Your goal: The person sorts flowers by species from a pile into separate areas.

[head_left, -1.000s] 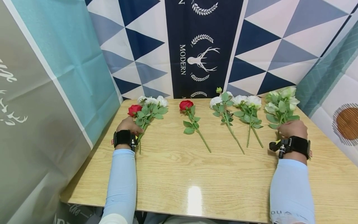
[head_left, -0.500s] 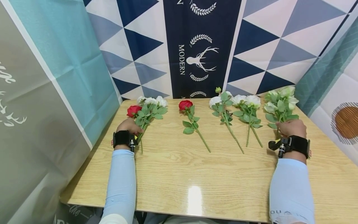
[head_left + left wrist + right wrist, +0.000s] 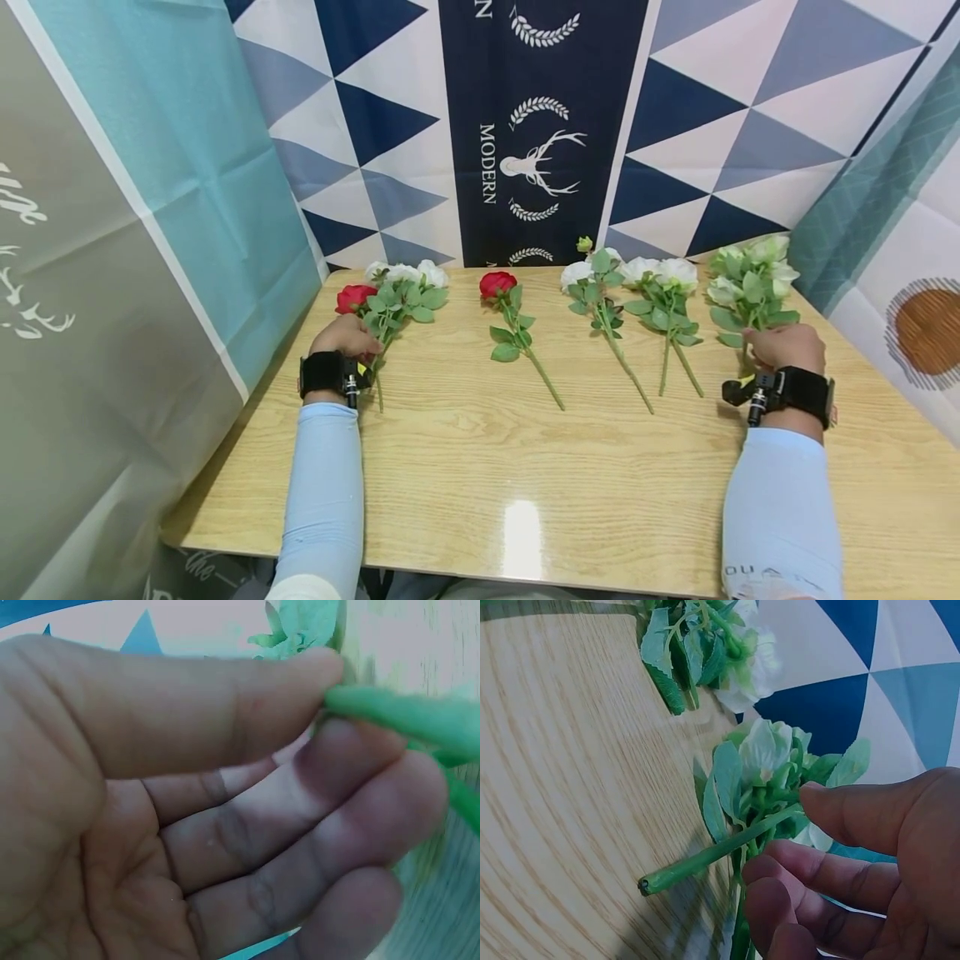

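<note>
At the left of the table in the head view, my left hand (image 3: 343, 337) pinches a green stem (image 3: 409, 716) between thumb and fingertips. It appears to belong to the red rose (image 3: 356, 298), which lies beside several white roses (image 3: 405, 273). Over on the right, my right hand (image 3: 789, 345) has thumb and fingers about a flower stem (image 3: 705, 859), just below a bunch of pale greenish-white flowers (image 3: 752, 265). In the right wrist view that stem's cut end points out over the wood, while other stems run behind the fingers.
Between the hands lie a single red rose (image 3: 498, 285), a white rose stem with a green bud (image 3: 600, 292) and a white pair (image 3: 667, 292) with crossing stems. Patterned cloth (image 3: 390, 167) hangs behind the wooden table (image 3: 465, 475), with more cloth at both sides.
The red rose by my left hand has shifted slightly to the left, and that hand has moved a little with it. My right hand stays almost in place.
</note>
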`<move>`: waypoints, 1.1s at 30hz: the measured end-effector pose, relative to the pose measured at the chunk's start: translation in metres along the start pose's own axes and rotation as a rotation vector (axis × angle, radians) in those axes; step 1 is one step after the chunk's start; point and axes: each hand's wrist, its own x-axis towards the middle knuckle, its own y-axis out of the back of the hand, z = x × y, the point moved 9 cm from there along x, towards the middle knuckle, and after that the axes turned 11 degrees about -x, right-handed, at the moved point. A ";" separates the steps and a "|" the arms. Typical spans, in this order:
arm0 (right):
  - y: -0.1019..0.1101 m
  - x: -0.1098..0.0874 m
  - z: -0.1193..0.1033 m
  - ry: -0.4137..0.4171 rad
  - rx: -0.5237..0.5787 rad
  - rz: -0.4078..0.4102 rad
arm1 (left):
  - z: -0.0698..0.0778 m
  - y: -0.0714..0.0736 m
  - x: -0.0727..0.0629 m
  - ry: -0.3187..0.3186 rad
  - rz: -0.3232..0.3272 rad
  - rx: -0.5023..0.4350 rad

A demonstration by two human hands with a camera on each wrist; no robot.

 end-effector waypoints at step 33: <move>0.015 -0.004 -0.006 0.028 0.071 0.005 | 0.050 0.035 -0.032 -0.152 0.160 -0.016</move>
